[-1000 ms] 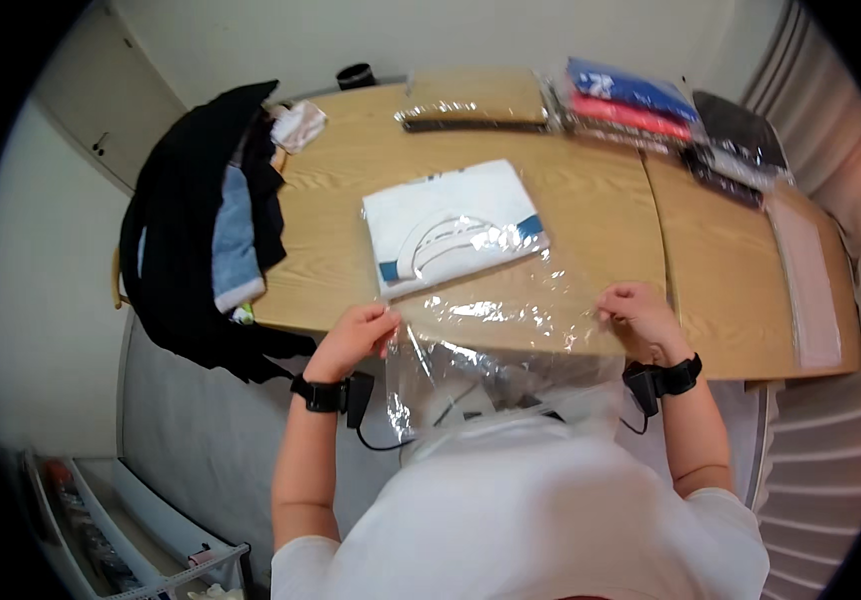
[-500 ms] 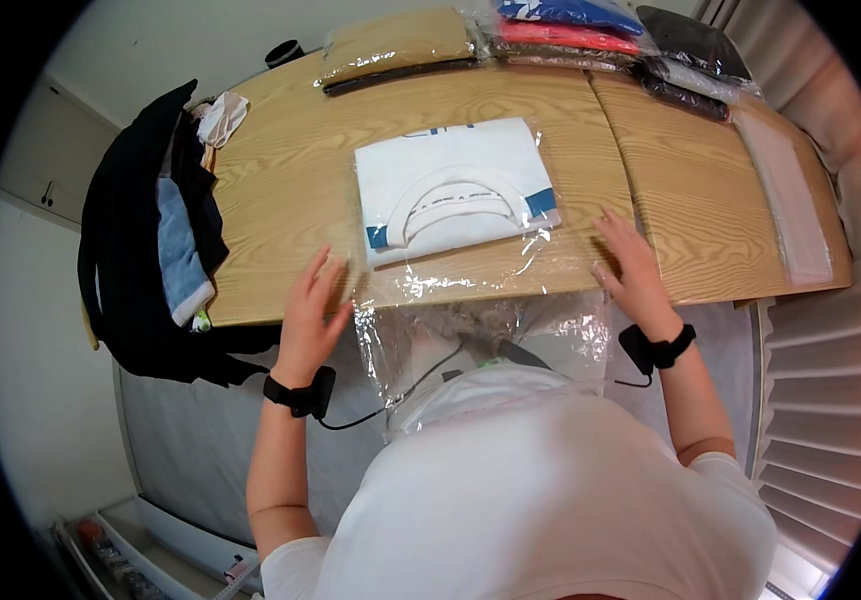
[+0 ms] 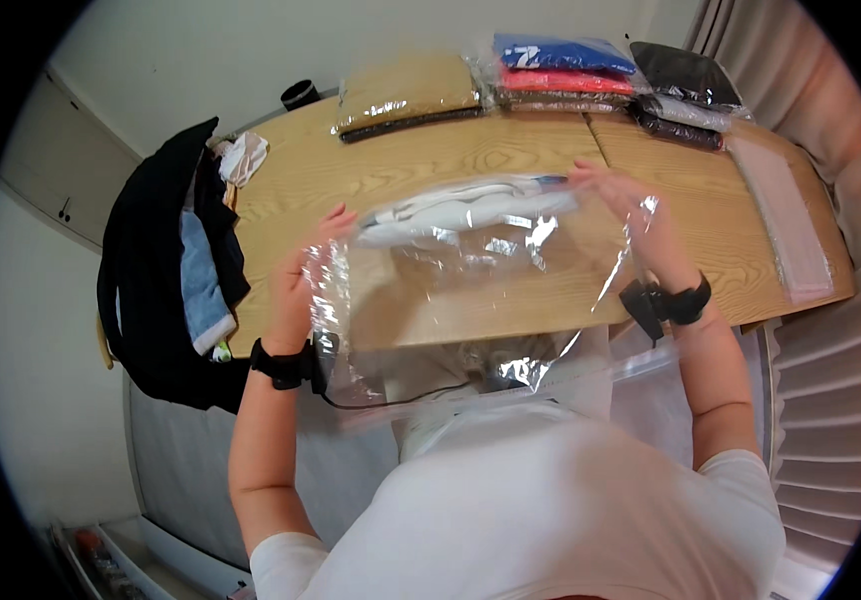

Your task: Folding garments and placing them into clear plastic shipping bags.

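Observation:
A folded white T-shirt (image 3: 471,212) with blue parts lies inside a clear plastic bag (image 3: 451,300). The shirt is tilted, seen almost edge-on, and the bag's loose part sags toward my body over the table edge. My left hand (image 3: 296,290) grips the left side of the bag, its fingers at the shirt's left end. On the other side my right hand (image 3: 641,225) has hold of the bag near the shirt's right end. Glare from the film and some blur partly hide the fingers of both hands. Each wrist wears a black strap.
A wooden table (image 3: 431,160) spans the view. Bagged folded clothes stand along its back: a tan pack (image 3: 409,85), a blue one (image 3: 566,55) above a red one, and dark ones. Dark clothing (image 3: 146,270) hangs over the left end. Flat clear bags (image 3: 783,225) lie right.
Both hands have moved from beside the bag to its sides and taken hold. The bagged T-shirt has been raised and tilted, and my view has shifted slightly.

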{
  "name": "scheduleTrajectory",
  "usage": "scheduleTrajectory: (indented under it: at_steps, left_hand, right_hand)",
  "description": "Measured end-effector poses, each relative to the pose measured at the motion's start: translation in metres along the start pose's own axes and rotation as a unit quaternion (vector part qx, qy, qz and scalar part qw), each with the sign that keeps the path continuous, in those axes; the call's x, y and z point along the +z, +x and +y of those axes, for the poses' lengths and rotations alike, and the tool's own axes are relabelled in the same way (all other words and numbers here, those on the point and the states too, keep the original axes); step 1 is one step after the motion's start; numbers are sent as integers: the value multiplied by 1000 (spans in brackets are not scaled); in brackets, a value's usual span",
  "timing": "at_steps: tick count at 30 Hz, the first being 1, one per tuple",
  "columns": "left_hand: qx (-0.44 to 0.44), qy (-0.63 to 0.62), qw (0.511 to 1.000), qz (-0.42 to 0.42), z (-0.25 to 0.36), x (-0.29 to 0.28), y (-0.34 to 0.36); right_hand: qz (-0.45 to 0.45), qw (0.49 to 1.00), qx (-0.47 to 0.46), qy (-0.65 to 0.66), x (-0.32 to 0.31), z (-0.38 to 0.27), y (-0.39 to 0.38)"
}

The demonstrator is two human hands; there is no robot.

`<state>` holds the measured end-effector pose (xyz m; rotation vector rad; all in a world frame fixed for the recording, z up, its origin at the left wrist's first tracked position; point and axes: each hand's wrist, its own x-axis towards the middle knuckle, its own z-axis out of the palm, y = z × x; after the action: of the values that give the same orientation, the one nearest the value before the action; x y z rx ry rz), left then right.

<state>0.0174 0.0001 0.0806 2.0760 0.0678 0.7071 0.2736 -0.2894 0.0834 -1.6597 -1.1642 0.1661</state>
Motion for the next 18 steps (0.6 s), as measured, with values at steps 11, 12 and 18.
scheduleTrajectory:
  at_steps: [11, 12, 18]
  left_hand:
    - [-77, -90, 990, 80, 33, -7, 49]
    - [-62, -94, 989, 93, 31, -7, 51]
    - [-8, -162, 982, 98, 19, 9, 51]
  right_hand:
    - [50, 962, 103, 247, -12, -17, 38]
    - [52, 967, 90, 231, -14, -19, 39]
    - [108, 976, 21, 187, -12, -3, 25]
